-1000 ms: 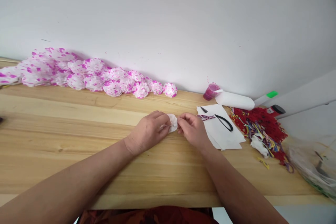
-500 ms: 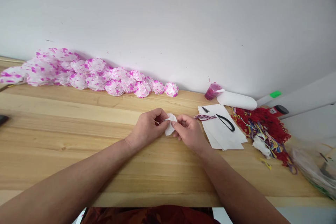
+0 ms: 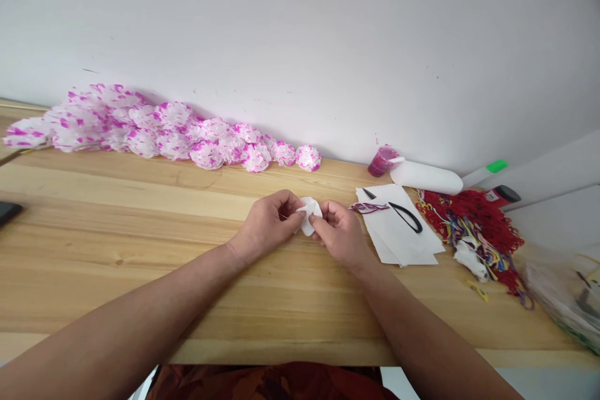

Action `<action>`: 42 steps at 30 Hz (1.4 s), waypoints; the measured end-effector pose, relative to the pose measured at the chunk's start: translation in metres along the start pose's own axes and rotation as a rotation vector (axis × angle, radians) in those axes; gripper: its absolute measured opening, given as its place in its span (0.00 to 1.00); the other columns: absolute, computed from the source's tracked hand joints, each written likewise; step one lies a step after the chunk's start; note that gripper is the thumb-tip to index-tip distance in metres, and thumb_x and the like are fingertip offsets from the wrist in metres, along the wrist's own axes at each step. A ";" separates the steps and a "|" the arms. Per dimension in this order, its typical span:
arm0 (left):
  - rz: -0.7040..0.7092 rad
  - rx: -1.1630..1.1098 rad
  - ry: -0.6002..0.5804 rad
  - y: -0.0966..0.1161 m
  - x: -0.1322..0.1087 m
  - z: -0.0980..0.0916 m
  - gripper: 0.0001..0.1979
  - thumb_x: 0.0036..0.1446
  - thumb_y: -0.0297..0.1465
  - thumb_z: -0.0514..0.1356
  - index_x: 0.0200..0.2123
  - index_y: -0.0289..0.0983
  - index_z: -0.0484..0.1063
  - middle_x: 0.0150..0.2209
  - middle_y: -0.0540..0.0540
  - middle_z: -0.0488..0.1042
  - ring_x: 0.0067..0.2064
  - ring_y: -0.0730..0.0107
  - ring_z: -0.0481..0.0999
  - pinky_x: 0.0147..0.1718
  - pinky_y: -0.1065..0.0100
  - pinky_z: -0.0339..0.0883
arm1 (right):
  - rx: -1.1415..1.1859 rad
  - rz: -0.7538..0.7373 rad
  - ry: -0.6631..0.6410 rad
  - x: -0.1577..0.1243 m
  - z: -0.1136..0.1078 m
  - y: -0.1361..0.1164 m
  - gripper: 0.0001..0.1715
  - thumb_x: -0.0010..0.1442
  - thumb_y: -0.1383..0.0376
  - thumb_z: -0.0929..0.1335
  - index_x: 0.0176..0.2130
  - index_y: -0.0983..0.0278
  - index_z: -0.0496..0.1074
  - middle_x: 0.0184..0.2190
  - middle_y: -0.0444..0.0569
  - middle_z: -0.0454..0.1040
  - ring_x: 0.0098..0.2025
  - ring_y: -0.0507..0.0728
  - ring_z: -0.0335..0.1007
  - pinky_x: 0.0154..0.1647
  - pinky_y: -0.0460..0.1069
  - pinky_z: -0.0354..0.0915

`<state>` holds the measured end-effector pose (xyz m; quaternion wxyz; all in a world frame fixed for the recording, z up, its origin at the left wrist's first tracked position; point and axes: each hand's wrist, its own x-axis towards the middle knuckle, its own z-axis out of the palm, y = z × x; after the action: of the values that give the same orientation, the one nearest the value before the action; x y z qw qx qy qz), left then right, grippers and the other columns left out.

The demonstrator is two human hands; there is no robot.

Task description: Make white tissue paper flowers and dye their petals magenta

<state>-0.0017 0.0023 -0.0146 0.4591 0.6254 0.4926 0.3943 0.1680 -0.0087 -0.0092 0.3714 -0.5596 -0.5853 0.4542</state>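
Observation:
Between my fingertips, over the middle of the wooden table (image 3: 187, 300), is a small rounded piece of white tissue paper (image 3: 309, 215). My left hand (image 3: 272, 220) pinches its left side between thumb and finger. On its right side the thumb and fingers of my right hand (image 3: 341, 231) are closed. A thin pale strand shows beside my left fingers, and I cannot make out what it is. White paper sheets (image 3: 398, 244) lie just right of my right hand, with black-handled scissors (image 3: 407, 217) and a bundle of purple and white thread (image 3: 368, 207) on top.
Pink-spotted white paper flowers (image 3: 173, 128) line the wall on the left. At the right stand a cup of magenta stuff (image 3: 382, 161), a white roll (image 3: 424, 176), a red can with black lid (image 3: 502, 195) and tangled red yarn (image 3: 492, 225). A dark object (image 3: 8, 212) lies far left.
The white paper has turned slightly between my fingers and shows more of its rounded face. Both hands keep their pinch. The whole view has shifted a little.

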 end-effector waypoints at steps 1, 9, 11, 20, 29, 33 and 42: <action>0.009 0.025 0.001 0.002 -0.001 0.000 0.08 0.55 0.36 0.61 0.32 0.37 0.71 0.29 0.50 0.77 0.29 0.71 0.74 0.27 0.72 0.66 | 0.002 -0.006 -0.001 0.000 0.000 0.000 0.05 0.57 0.62 0.68 0.33 0.62 0.71 0.25 0.42 0.72 0.26 0.52 0.68 0.25 0.45 0.61; -0.011 0.104 0.012 0.004 -0.002 0.000 0.06 0.53 0.34 0.61 0.28 0.37 0.71 0.27 0.50 0.77 0.27 0.72 0.72 0.25 0.72 0.65 | -0.168 -0.137 0.081 -0.003 0.003 -0.005 0.04 0.56 0.64 0.67 0.29 0.62 0.68 0.24 0.41 0.68 0.26 0.51 0.61 0.27 0.46 0.59; -0.034 0.070 -0.005 0.004 -0.001 0.000 0.06 0.53 0.34 0.61 0.29 0.37 0.70 0.27 0.51 0.76 0.28 0.72 0.73 0.26 0.72 0.65 | -0.200 -0.151 0.100 -0.003 0.003 -0.006 0.04 0.56 0.64 0.67 0.30 0.62 0.69 0.25 0.42 0.69 0.26 0.51 0.61 0.27 0.46 0.59; -0.030 0.058 -0.048 0.006 -0.001 -0.004 0.07 0.54 0.34 0.60 0.29 0.38 0.68 0.26 0.52 0.74 0.27 0.72 0.71 0.25 0.72 0.63 | -0.175 -0.157 0.112 -0.003 0.003 -0.008 0.03 0.54 0.65 0.67 0.29 0.62 0.69 0.24 0.41 0.67 0.25 0.51 0.61 0.26 0.46 0.59; 0.009 0.062 -0.033 0.011 -0.002 -0.004 0.09 0.54 0.36 0.60 0.31 0.36 0.73 0.29 0.49 0.76 0.29 0.70 0.73 0.27 0.72 0.66 | -0.177 -0.190 0.077 -0.003 0.001 -0.004 0.04 0.57 0.65 0.67 0.30 0.62 0.67 0.24 0.40 0.65 0.26 0.51 0.59 0.27 0.46 0.57; -0.047 0.036 -0.068 0.010 0.000 -0.006 0.10 0.55 0.37 0.59 0.29 0.36 0.73 0.26 0.50 0.75 0.27 0.72 0.70 0.24 0.72 0.62 | -0.171 -0.202 0.062 -0.003 0.001 -0.003 0.05 0.58 0.65 0.67 0.30 0.61 0.67 0.25 0.41 0.66 0.27 0.51 0.60 0.27 0.46 0.58; -0.008 0.025 -0.071 0.011 -0.003 -0.005 0.11 0.57 0.38 0.58 0.30 0.36 0.73 0.27 0.50 0.75 0.27 0.72 0.70 0.25 0.73 0.63 | -0.159 -0.227 0.122 -0.005 0.002 -0.006 0.05 0.58 0.63 0.68 0.31 0.61 0.67 0.24 0.41 0.67 0.25 0.51 0.61 0.26 0.46 0.59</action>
<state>-0.0041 -0.0002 -0.0027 0.4700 0.6426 0.4836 0.3637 0.1649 -0.0140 -0.0033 0.4097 -0.5438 -0.6555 0.3267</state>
